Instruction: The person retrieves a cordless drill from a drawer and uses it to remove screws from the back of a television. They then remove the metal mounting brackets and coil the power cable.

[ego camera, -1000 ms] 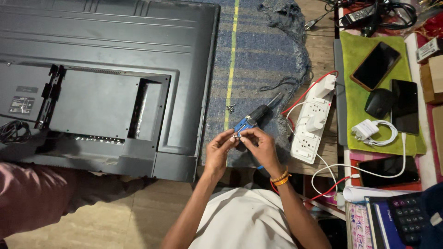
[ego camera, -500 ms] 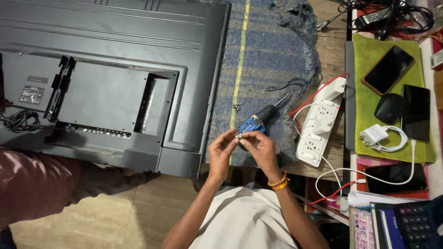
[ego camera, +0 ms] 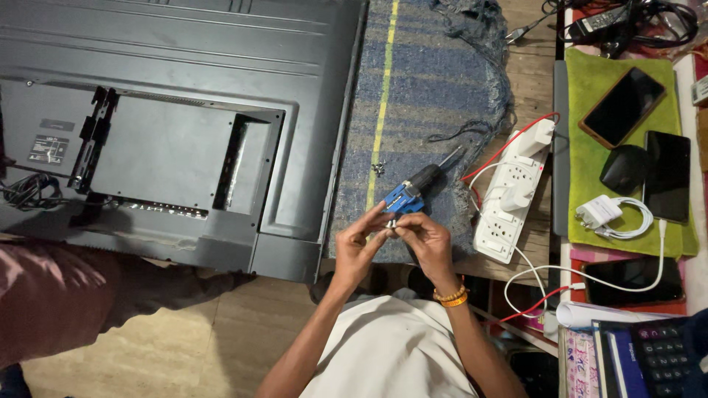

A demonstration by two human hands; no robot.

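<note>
Both hands meet just below a blue-handled screwdriver (ego camera: 417, 190) lying on the cloth. Left hand (ego camera: 359, 247) and right hand (ego camera: 422, 242) pinch a tiny metal piece (ego camera: 391, 221), probably a screw, between fingertips; it looks light, hard, easily dropped

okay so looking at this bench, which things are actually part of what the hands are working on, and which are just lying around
In hand or close to the work:
left hand and right hand, pinching a small part, too small to identify
blue-handled screwdriver
loose screws
flat-screen television, back side up

Lying about:
white power strip
phones on the green mat
white charger
calculator
</note>
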